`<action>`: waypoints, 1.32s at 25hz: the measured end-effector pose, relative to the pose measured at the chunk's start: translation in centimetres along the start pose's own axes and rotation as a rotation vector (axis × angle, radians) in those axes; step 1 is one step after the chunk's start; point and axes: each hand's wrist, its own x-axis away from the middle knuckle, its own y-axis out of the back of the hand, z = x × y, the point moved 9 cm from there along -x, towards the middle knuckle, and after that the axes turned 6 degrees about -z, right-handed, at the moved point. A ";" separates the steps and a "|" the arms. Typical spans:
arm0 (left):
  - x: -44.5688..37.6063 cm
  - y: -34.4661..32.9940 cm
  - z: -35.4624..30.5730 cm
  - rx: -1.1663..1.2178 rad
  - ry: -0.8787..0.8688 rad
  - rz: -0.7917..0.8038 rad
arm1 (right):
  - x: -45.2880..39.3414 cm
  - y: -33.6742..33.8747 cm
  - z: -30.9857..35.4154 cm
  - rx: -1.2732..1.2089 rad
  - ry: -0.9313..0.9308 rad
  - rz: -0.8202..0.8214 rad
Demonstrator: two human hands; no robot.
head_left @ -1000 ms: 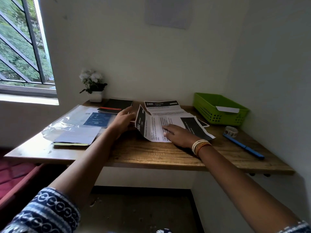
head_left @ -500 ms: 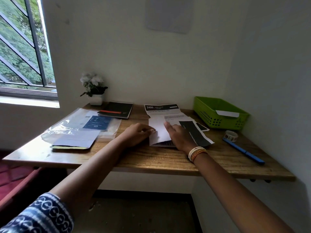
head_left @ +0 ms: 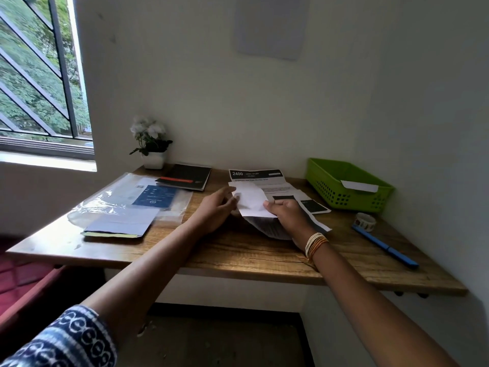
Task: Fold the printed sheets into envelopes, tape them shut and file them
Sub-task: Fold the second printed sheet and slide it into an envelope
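Note:
A printed sheet (head_left: 250,201), folded with its white back up, is raised a little above the wooden desk (head_left: 238,255). My right hand (head_left: 287,211) grips its right edge, thumb on top. At the sheet's left edge is my left hand (head_left: 218,206), fingers touching the paper. More printed sheets (head_left: 264,178) lie flat behind it, one headed "2400". A green basket (head_left: 344,186) with a white folded envelope (head_left: 360,186) in it stands at the back right. A roll of tape (head_left: 365,221) sits near the right wall.
A blue pen (head_left: 385,246) lies along the desk's right side. On the left lie a clear plastic sleeve (head_left: 127,205) over papers and a grey folder (head_left: 119,225). A black notebook (head_left: 186,176) and a small potted plant (head_left: 150,144) stand at the back.
The sheet's left flap has been folded over to the right, hiding the print. Both hands then lifted the folded sheet off the desk; the right hand went from pressing flat to gripping its edge.

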 end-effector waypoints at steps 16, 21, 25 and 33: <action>0.4 -0.2 -0.6 0.247 -0.027 0.009 | 1.3 -2.4 1.1 0.318 0.235 0.208; 1.2 -2.8 -1.7 -0.157 -0.205 0.274 | 0.0 -0.4 0.8 0.173 0.187 0.001; 1.0 -3.3 -1.2 -0.337 -0.223 0.309 | -0.7 1.4 0.1 0.122 0.115 -0.141; 0.6 -1.8 -0.7 -0.202 -0.092 0.164 | -1.2 1.3 -3.0 -0.189 -0.207 -0.027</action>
